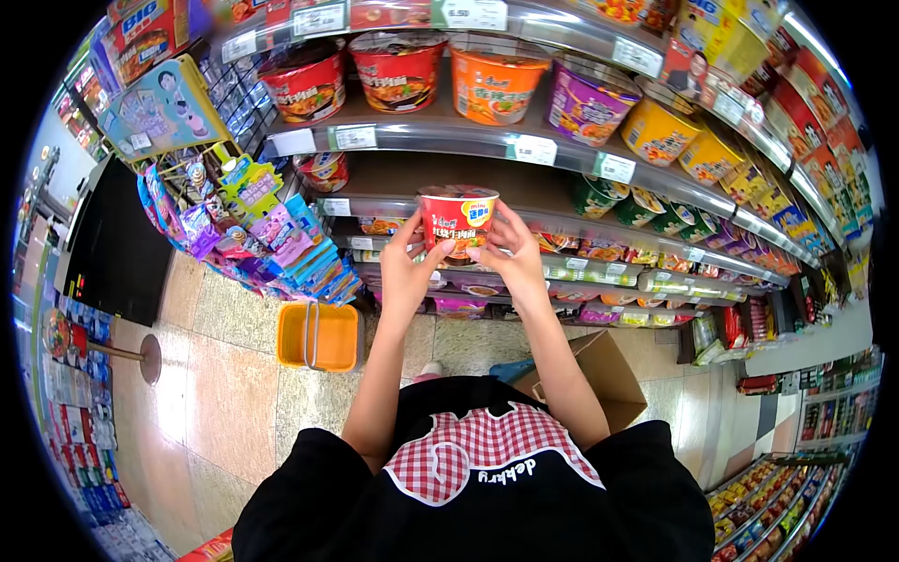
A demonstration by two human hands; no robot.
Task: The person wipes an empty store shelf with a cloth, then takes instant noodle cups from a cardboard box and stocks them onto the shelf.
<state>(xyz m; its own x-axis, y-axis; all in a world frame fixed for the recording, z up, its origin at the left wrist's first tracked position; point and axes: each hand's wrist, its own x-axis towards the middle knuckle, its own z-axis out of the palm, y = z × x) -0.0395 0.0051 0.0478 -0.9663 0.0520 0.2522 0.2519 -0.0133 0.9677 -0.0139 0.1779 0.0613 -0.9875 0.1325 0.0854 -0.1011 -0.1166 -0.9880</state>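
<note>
Between both hands, in front of the shelves, I hold a red instant noodle cup upright with its printed front toward me. My left hand wraps its left side, thumb on the lower front. On the opposite side my right hand grips it, fingers behind and thumb at the lower front. A smaller red noodle cup stands at the left end of the shelf just behind. Green noodle cups line that same shelf to the right.
Red noodle tubs and an orange tub fill the shelf above. An orange basket and a cardboard box are on the floor. Hanging candy packets jut out at left.
</note>
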